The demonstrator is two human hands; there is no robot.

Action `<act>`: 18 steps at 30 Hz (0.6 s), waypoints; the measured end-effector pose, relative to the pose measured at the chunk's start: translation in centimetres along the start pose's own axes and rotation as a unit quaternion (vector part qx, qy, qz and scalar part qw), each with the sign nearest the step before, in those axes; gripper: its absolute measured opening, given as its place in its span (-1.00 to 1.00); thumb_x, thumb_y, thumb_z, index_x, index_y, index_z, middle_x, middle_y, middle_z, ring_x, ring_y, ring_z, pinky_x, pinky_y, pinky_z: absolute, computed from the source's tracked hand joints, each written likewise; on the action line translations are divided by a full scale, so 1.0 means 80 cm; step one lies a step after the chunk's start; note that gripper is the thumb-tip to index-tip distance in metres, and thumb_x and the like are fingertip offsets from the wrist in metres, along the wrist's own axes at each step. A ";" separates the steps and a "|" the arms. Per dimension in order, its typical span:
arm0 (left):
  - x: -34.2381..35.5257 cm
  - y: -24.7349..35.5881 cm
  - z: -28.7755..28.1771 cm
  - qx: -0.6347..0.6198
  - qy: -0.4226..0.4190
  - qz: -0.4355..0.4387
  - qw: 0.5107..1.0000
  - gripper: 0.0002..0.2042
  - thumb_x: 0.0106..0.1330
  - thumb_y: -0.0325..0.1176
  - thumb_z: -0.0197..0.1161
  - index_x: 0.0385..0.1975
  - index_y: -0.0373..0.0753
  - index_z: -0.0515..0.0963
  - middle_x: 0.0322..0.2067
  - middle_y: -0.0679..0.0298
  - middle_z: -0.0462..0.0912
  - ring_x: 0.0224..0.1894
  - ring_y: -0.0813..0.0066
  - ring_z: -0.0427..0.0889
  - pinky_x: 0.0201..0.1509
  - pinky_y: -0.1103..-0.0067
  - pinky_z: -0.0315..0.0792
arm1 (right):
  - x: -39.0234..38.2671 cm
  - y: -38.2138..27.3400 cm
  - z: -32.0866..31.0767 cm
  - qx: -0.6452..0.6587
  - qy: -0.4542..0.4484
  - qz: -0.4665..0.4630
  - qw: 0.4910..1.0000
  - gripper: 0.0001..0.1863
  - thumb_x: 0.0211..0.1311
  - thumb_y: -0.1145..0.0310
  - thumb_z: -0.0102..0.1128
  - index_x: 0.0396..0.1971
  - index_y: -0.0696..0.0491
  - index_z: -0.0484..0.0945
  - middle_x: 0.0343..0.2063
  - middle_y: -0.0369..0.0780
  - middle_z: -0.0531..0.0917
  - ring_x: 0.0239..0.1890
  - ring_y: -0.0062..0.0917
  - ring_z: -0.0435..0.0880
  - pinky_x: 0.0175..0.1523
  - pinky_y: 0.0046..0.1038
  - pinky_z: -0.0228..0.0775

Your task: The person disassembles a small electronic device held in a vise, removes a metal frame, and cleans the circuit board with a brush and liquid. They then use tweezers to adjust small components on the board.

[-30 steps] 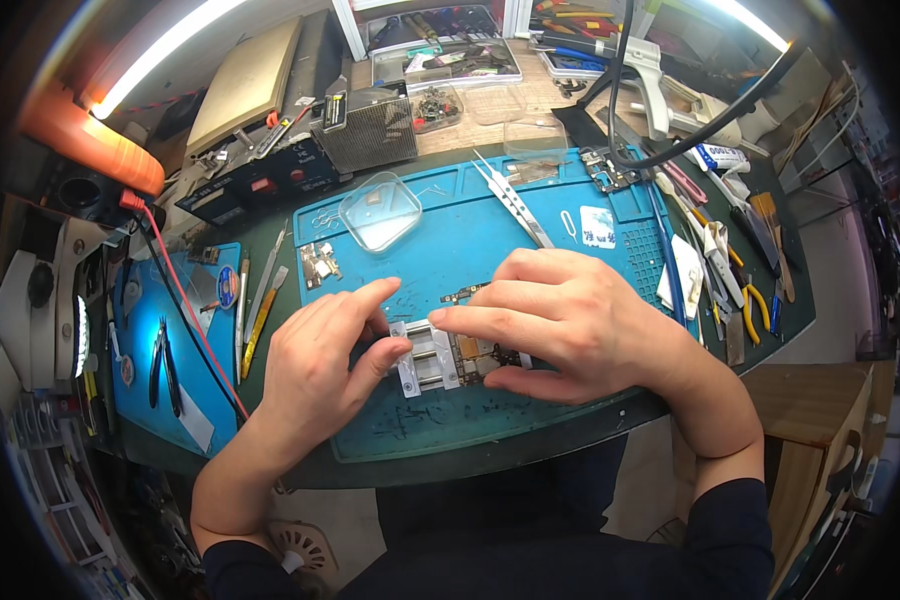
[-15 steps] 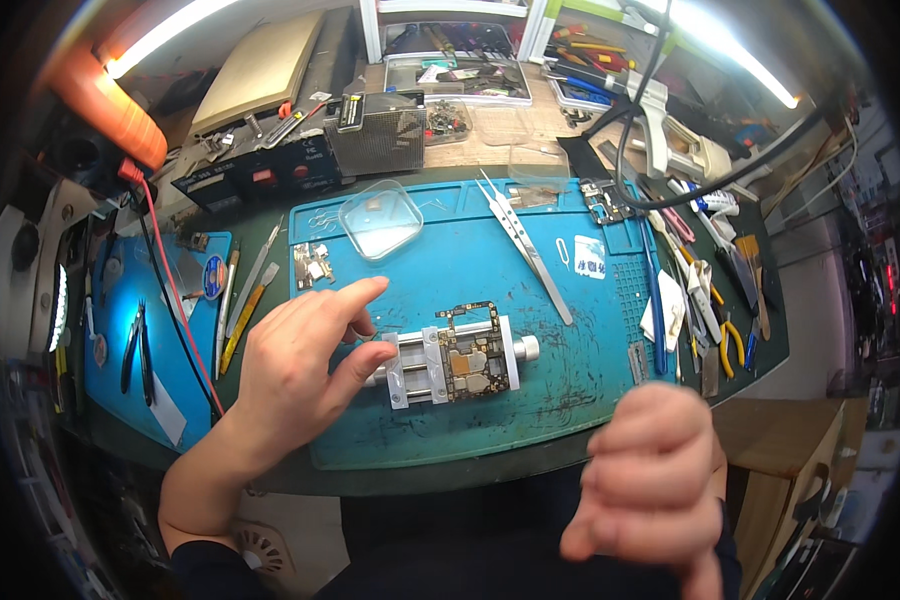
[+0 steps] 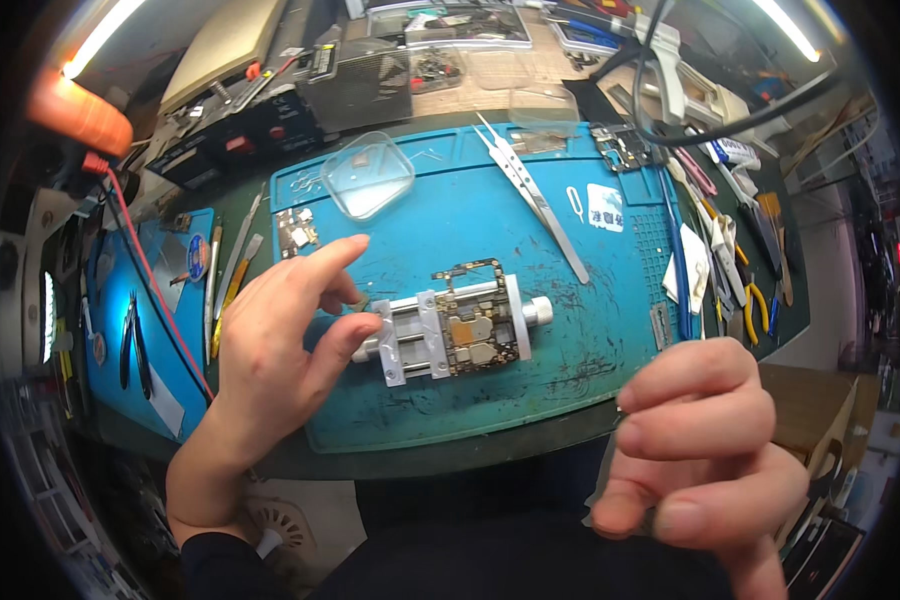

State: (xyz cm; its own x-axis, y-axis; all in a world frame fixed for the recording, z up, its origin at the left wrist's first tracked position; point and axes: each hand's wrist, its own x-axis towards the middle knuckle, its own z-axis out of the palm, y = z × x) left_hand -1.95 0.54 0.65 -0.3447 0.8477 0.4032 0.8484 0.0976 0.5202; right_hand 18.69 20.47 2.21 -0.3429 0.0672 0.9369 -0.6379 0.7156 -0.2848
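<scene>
A silver clamp-type board holder (image 3: 394, 345) lies on the blue work mat (image 3: 450, 405), with a dark phone circuit board (image 3: 482, 332) seated between its jaws. My left hand (image 3: 275, 335) hovers at the holder's left end, thumb and forefinger apart with nothing seen between them. Whether the thumb touches the holder's edge I cannot tell. My right hand (image 3: 715, 445) is raised off the mat's near right side, its fingers curled in toward the thumb. A faint translucent edge shows beside that thumb; what it belongs to is unclear.
Silver tweezers (image 3: 535, 200) lie beyond the holder, near a clear square dish (image 3: 368, 175). Black-handled pliers (image 3: 135, 345) rest at left. Yellow-handled pliers (image 3: 756, 312) and several tools line the right. A dark cable (image 3: 730, 130) arches overhead.
My right hand has turned, showing its fingers curled toward the thumb. The view has shifted, so the bench sits higher in the picture. My left hand keeps its place by the holder.
</scene>
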 end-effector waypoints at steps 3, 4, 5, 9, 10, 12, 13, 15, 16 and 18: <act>-0.002 0.003 -0.002 0.006 -0.005 -0.008 1.000 -0.49 0.37 -0.22 0.45 0.23 -0.35 0.55 -0.35 0.20 0.68 -0.36 0.32 0.67 -0.22 0.45 0.54 | -0.002 -0.004 -0.006 -0.029 -0.022 0.068 0.997 -0.20 0.33 0.37 0.45 0.49 -0.34 0.27 0.02 -0.43 0.52 -0.25 -0.52 0.59 -0.32 -0.47 0.54; -0.004 0.004 -0.002 0.009 -0.007 -0.012 1.000 -0.49 0.38 -0.22 0.45 0.24 -0.36 0.55 -0.35 0.19 0.68 -0.36 0.32 0.67 -0.21 0.45 0.54 | -0.004 -0.005 -0.009 -0.036 -0.027 0.087 0.995 -0.22 0.32 0.35 0.46 0.47 -0.32 0.29 0.01 -0.43 0.53 -0.25 -0.52 0.59 -0.32 -0.47 0.54; -0.005 0.004 -0.003 0.009 -0.011 -0.020 1.000 -0.49 0.39 -0.20 0.44 0.24 -0.36 0.55 -0.34 0.18 0.68 -0.35 0.34 0.67 -0.20 0.46 0.56 | -0.004 -0.006 -0.012 -0.041 -0.032 0.101 0.993 -0.25 0.31 0.34 0.46 0.45 -0.30 0.32 0.00 -0.42 0.55 -0.25 -0.51 0.59 -0.31 -0.47 0.54; -0.003 0.002 -0.002 0.006 -0.010 -0.027 1.000 -0.51 0.43 -0.19 0.41 0.24 -0.36 0.55 -0.33 0.17 0.68 -0.35 0.37 0.68 -0.21 0.49 0.58 | -0.004 -0.002 -0.018 -0.054 -0.039 0.120 0.991 -0.33 0.28 0.29 0.48 0.36 -0.22 0.41 -0.03 -0.40 0.60 -0.24 -0.50 0.60 -0.30 -0.46 0.53; -0.001 0.002 -0.001 0.002 -0.008 -0.024 1.000 -0.51 0.44 -0.19 0.41 0.24 -0.36 0.55 -0.33 0.17 0.68 -0.35 0.37 0.68 -0.21 0.49 0.58 | -0.003 -0.003 -0.021 -0.059 -0.041 0.122 0.990 -0.35 0.27 0.28 0.49 0.34 -0.20 0.43 -0.04 -0.39 0.61 -0.24 -0.49 0.61 -0.30 -0.46 0.53; 0.001 0.000 0.002 -0.006 -0.003 -0.018 1.000 -0.51 0.44 -0.19 0.41 0.24 -0.36 0.55 -0.33 0.17 0.68 -0.35 0.38 0.68 -0.20 0.49 0.58 | 0.000 -0.002 -0.026 -0.069 -0.053 0.116 0.989 -0.38 0.25 0.25 0.50 0.30 -0.16 0.48 -0.06 -0.38 0.63 -0.24 -0.48 0.61 -0.29 -0.45 0.53; -0.001 0.001 0.001 -0.006 -0.006 -0.022 1.000 -0.51 0.44 -0.19 0.41 0.24 -0.36 0.55 -0.33 0.17 0.68 -0.35 0.38 0.67 -0.20 0.49 0.58 | -0.002 0.000 -0.026 -0.064 -0.056 0.110 0.990 -0.40 0.24 0.24 0.50 0.28 -0.14 0.50 -0.07 -0.37 0.65 -0.24 -0.48 0.61 -0.28 -0.45 0.52; -0.005 0.002 -0.001 -0.006 -0.011 -0.033 0.999 -0.51 0.44 -0.19 0.41 0.24 -0.36 0.56 -0.33 0.17 0.68 -0.35 0.38 0.67 -0.21 0.49 0.58 | -0.004 0.007 -0.027 -0.052 -0.068 0.073 0.994 -0.43 0.22 0.22 0.51 0.23 -0.10 0.55 -0.09 -0.36 0.67 -0.24 -0.47 0.62 -0.28 -0.45 0.52; -0.006 0.002 -0.002 -0.002 -0.013 -0.033 0.999 -0.51 0.44 -0.19 0.41 0.24 -0.36 0.56 -0.33 0.18 0.67 -0.35 0.38 0.67 -0.20 0.49 0.58 | -0.004 0.012 -0.028 -0.043 -0.073 0.046 0.995 -0.44 0.21 0.20 0.51 0.21 -0.08 0.57 -0.09 -0.35 0.68 -0.24 -0.47 0.62 -0.27 -0.45 0.52; -0.009 0.002 -0.003 0.006 -0.015 -0.034 0.999 -0.51 0.43 -0.20 0.42 0.24 -0.36 0.56 -0.33 0.18 0.67 -0.34 0.38 0.67 -0.20 0.49 0.57 | 0.001 0.022 -0.026 -0.032 -0.104 0.004 0.994 -0.46 0.19 0.18 0.52 0.17 -0.04 0.62 -0.11 -0.34 0.71 -0.24 -0.46 0.63 -0.27 -0.44 0.52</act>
State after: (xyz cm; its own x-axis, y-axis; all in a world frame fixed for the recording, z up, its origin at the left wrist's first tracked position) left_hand -1.69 -0.17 0.61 -0.3892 0.8543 0.3445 0.8287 0.1614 0.5359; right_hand 18.94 23.18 2.22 -0.4875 -0.0670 0.8706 -0.5910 0.7593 -0.2725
